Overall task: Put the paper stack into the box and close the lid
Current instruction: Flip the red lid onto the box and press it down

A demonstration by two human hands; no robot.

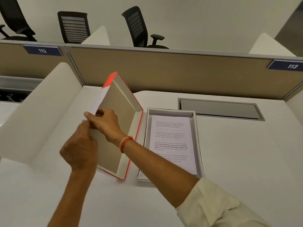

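Left hand (80, 145): fingers curled, pinching the lid's (114, 128) near-left edge from outside; back of hand faces camera.
Right hand (103, 122): reaches across from the right, fingers closed on the same left edge of the lid, thumb on the outer face.
Lid: raised on its left side, tilted, its right long edge down on the tabletop (229, 153) just beside the box (199, 145); inside faces camera.
Lid material: card, grey-brown inner panel, off-white inner walls, orange outer rim, white patch on the outer left wall.
Box: shallow rectangular tray, pale walls, thin metallic-looking rim; open, lying flat to the right of the lid.
Paper stack (172, 143): inside the box, flat, white sheets, top page printed in short text blocks.
Wrist: orange and pale bangles (125, 143) on the right arm; cream sleeve (213, 207) pushed up.
Tabletop: smooth white; grey cable flap (219, 108) behind the box.
Obstruction: right forearm crosses the box's near-left corner; white curved divider (41, 108) close on the left.
Background: tan partition (164, 71) with tags 112 and 113, black chairs (136, 25) beyond.
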